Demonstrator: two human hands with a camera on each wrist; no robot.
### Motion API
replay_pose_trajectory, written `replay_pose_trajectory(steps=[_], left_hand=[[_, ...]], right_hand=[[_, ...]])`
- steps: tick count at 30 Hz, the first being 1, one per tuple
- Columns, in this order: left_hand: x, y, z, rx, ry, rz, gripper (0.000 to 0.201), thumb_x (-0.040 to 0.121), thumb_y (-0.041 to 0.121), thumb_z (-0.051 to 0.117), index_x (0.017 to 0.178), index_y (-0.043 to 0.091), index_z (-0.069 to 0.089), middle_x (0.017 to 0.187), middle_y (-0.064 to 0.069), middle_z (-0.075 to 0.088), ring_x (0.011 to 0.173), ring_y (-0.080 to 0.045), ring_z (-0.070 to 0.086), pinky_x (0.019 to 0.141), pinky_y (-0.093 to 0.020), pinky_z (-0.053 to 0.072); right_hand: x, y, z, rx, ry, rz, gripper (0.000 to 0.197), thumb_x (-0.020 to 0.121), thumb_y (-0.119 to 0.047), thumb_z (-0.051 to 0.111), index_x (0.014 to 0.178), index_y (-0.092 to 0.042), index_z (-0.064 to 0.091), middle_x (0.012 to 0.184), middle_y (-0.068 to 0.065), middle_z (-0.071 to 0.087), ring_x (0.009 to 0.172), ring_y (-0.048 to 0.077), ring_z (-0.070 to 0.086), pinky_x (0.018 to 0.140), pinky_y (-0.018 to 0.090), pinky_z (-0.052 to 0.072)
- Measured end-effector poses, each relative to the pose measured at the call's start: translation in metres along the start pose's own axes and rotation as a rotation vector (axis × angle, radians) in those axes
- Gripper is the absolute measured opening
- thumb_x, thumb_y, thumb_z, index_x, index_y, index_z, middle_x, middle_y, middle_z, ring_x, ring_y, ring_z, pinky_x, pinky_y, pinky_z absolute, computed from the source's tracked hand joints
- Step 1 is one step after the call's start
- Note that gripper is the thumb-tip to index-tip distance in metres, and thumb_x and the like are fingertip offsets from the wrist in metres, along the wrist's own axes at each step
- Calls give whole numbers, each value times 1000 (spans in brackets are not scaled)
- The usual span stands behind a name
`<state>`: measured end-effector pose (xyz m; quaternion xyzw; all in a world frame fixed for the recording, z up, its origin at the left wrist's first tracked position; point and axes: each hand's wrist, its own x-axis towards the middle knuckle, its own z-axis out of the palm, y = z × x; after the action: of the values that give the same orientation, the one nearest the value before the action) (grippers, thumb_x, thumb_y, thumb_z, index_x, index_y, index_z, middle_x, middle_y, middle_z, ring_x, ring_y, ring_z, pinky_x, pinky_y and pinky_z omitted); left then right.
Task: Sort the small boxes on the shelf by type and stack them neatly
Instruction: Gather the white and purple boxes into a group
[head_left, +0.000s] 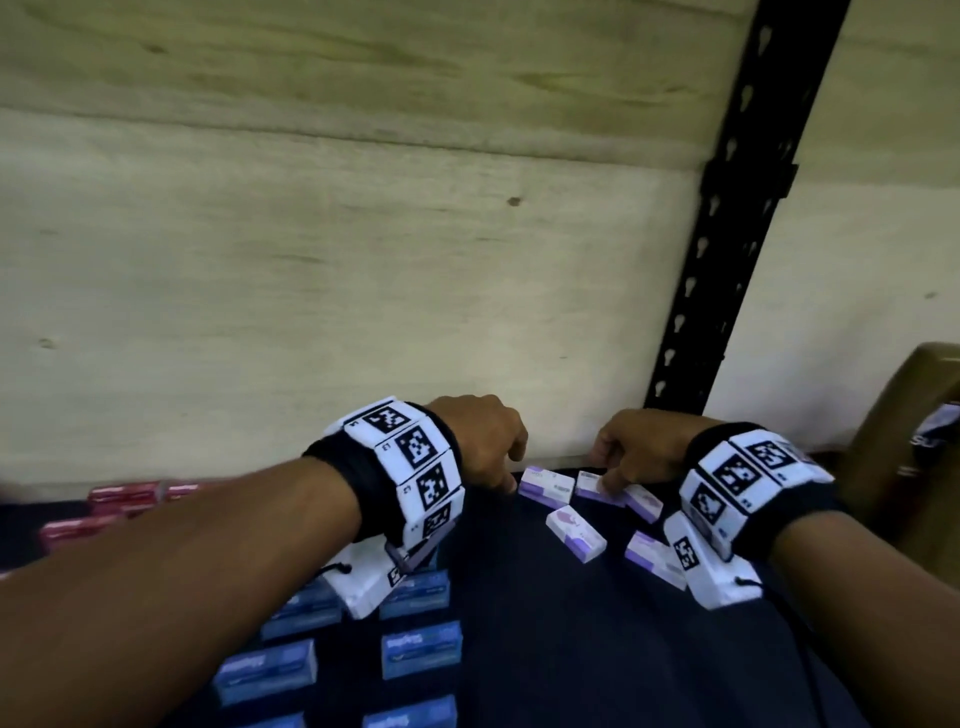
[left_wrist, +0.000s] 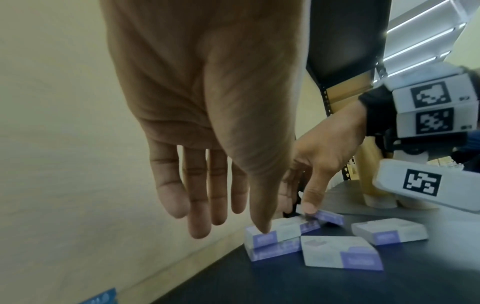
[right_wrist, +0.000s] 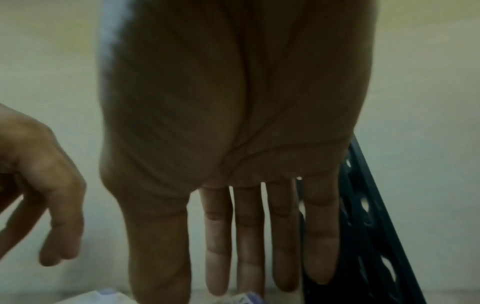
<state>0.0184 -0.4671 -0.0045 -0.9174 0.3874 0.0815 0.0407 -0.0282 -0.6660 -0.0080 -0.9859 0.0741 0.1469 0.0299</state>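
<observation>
Item 1, nearest you: blue boxes (head_left: 421, 649), lying in rows under and behind your left forearm; the lower ones are cut off by the frame edge.

Item 2: red boxes (head_left: 122, 493), outboard of your left wrist, blurred, count unclear.

Item 3: purple-and-white boxes (left_wrist: 340, 254), scattered loose between and just ahead of both hands on the dark shelf surface (head_left: 519, 623). Two sit stacked under your left thumb (left_wrist: 261, 224). They look like light, stiff cartons with smooth faces, likely to slide; take each by its long edges, thumb opposite fingers.

Item 4: left hand (head_left: 480, 441), fingers extended and relaxed, holding nothing, thumb tip touching the top box of the pair.

Item 5: right hand (head_left: 636, 449), fingers straight, thumb (left_wrist: 310, 202) pressing a tilted purple box (left_wrist: 328, 218) beyond the stack; nothing gripped.

Item 6, farthest: wooden back panel (head_left: 363, 260) and black perforated upright (head_left: 727, 234). The right wrist view is dim; print on every box is unreadable.
</observation>
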Motion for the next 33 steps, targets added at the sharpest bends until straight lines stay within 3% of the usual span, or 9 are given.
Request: replay_pose_trajectory(steps=[2, 6, 11, 15, 19, 22, 26, 29, 33], left_hand=[[13, 2, 4, 1, -12, 13, 51, 87, 45, 69, 133, 28, 55, 128, 3, 56, 112, -22, 57, 84, -33, 46], [30, 6, 10, 10, -30, 71, 56, 87, 45, 70, 136, 25, 53, 129, -1, 56, 113, -25, 57, 82, -32, 44], [41, 9, 13, -6, -36, 105, 44, 83, 39, 75, 124, 26, 64, 120, 1, 64, 104, -23, 61, 78, -32, 47], [37, 4, 8, 0, -4, 87, 35, 80, 35, 78, 112, 24, 68, 109, 2, 66, 97, -22, 63, 72, -32, 47], [26, -9, 3, 16, -33, 40, 36, 75, 31, 84, 106, 20, 69, 103, 1, 67, 91, -22, 63, 69, -31, 49], [18, -16, 4, 23, -92, 21, 43, 71, 26, 87, 108, 15, 68, 106, -3, 67, 89, -22, 62, 68, -29, 47], [14, -23, 5, 2, -146, 32, 45, 67, 23, 90, 104, 10, 69, 99, -5, 68, 81, -18, 58, 53, -22, 40], [12, -25, 5, -16, -163, 32, 44, 66, 22, 90, 103, 10, 69, 93, -2, 67, 80, -15, 56, 49, -19, 37], [13, -28, 7, -20, -152, 39, 35, 69, 20, 88, 97, 12, 70, 84, 2, 62, 77, -14, 55, 49, -19, 36]], right_hand=[[8, 3, 2, -13, -40, 25, 46, 79, -32, 79, 116, -6, 68, 114, 8, 71, 107, 25, 65, 94, 37, 52], [14, 5, 4, -24, -86, 25, 48, 78, -36, 81, 117, -12, 69, 113, 1, 69, 105, 19, 63, 91, 32, 51], [21, 4, 7, -6, -83, -7, 46, 76, -39, 82, 112, -13, 70, 101, 3, 72, 93, 17, 64, 87, 33, 52], [19, -5, 9, -10, -52, -49, 42, 77, -43, 79, 111, -21, 70, 103, -2, 70, 92, 15, 62, 80, 27, 49], [18, -15, 9, -1, -39, -88, 41, 80, -48, 75, 112, -23, 68, 92, -8, 63, 91, 14, 58, 76, 27, 44], [16, -24, 11, -24, -51, -98, 40, 82, -52, 72, 111, -23, 69, 98, -7, 64, 93, 15, 58, 79, 29, 45], [15, -30, 12, -41, -51, -120, 35, 84, -48, 73, 104, -20, 73, 102, -3, 71, 95, 17, 64, 84, 31, 50], [16, -33, 13, -35, -26, -134, 28, 82, -42, 76, 99, -20, 73, 98, -3, 72, 93, 17, 65, 86, 34, 54], [15, -38, 11, 3, -2, -162, 29, 79, -31, 81, 103, -22, 69, 91, -9, 66, 88, 14, 61, 74, 26, 47]])
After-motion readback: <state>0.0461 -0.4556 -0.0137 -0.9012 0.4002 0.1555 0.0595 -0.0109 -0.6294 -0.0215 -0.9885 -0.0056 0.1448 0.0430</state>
